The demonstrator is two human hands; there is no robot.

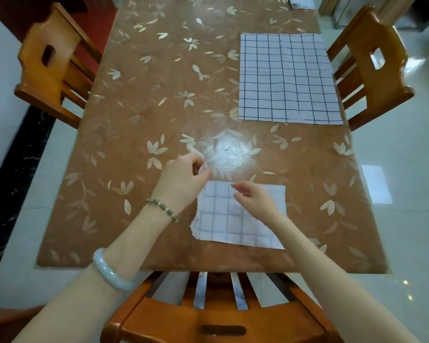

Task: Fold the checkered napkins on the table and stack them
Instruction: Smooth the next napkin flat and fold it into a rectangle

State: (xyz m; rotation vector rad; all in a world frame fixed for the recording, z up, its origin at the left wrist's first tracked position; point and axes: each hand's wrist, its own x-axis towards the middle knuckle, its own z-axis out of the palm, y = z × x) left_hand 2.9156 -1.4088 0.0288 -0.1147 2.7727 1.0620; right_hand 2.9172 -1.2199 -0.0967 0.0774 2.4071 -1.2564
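At the front edge of the tabletop (139, 100) lies the folded napkin (233, 224). The left grip (181, 179) pinches a blurred pale bit, likely its corner, and the right grip (255, 198) hovers loosely curled, holding nothing. Pulling that corner unanchored could drag the layers askew. A second napkin (287, 78) lies flat, far right.

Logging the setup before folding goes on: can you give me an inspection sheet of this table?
Surface: table with brown floral cover, glare at centre.
Job's things: folded napkin at near edge; unfolded napkin flat, far right.
Clutter: nothing seen.
Hands: left hand pinches blurred white strip; right hand over folded napkin, grip unclear.
Cables: nothing seen.
Surroundings: three wooden chairs, glossy tiled floor.
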